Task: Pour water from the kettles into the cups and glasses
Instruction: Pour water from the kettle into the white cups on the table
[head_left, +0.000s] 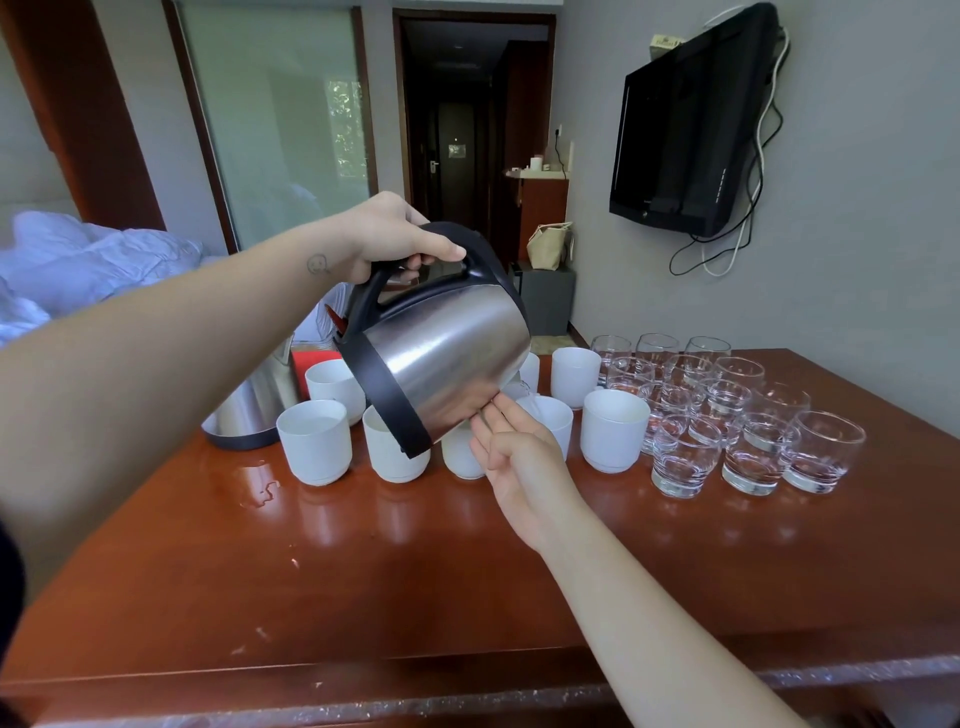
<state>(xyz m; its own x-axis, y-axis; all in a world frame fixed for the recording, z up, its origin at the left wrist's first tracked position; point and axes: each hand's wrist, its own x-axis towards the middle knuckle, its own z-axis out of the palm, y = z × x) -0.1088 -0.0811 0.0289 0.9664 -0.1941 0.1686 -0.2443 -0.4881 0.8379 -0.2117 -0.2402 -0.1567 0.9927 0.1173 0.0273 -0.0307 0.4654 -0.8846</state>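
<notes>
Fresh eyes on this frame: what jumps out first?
The steel kettle, tilted mid-frame over the white cups, with the left hand gripping its black handle and the right hand touching its lower side with straight fingers. Next, the glasses clustered at the right of the table, and a small spill on the wood front-left of the cups.

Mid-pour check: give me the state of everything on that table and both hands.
Steel kettle, lifted, tilted, pouring a thin stream.
Left hand, gripping the kettle handle.
Right hand, fingers straight, touching the kettle's side.
Cup under the spout, upright, receiving water.
Other white cups, upright.
Glasses, upright, some appear to hold water.
Second kettle, standing on the table.
Table, small puddle near the cups.
</notes>
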